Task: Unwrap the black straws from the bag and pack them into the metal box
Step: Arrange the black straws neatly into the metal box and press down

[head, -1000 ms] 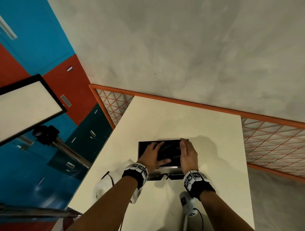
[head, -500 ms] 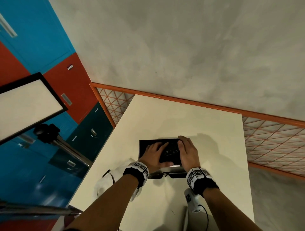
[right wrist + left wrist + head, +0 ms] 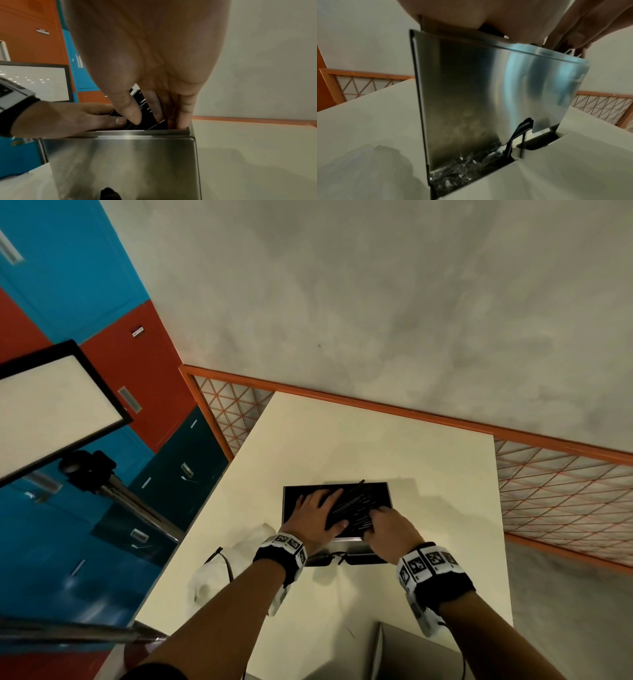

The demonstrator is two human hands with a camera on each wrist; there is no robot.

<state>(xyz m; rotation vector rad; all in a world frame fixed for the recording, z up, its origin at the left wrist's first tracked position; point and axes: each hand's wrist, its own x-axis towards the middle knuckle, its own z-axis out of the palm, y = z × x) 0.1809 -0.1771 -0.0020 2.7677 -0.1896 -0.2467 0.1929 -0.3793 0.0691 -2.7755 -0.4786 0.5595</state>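
Observation:
The metal box [image 3: 389,495] stands open-topped on the table; its steel wall fills the left wrist view [image 3: 488,94] and the right wrist view [image 3: 120,162]. Black straws [image 3: 358,501] lie slanted inside, and one pokes over the far rim. My left hand [image 3: 317,513] lies flat on the straws, fingers spread and straight [image 3: 68,119]. My right hand [image 3: 383,523] is at the box's near right corner. Its straight fingers [image 3: 181,113] dip between the straws [image 3: 145,119] and the wall, with the thumb pressing on the straws. The crumpled clear bag [image 3: 219,573] lies left of my left wrist.
The cream table [image 3: 376,440] ends at an orange mesh railing [image 3: 548,446] behind and to the right. A light panel on a tripod [image 3: 51,405] stands at the left. A black cable [image 3: 224,559] and a grey object [image 3: 411,655] lie near the front edge.
My right hand slid from the straws' right side to the near right corner and dipped its fingers into the box. The left hand stayed flat on the straws. The straws now lie more slanted.

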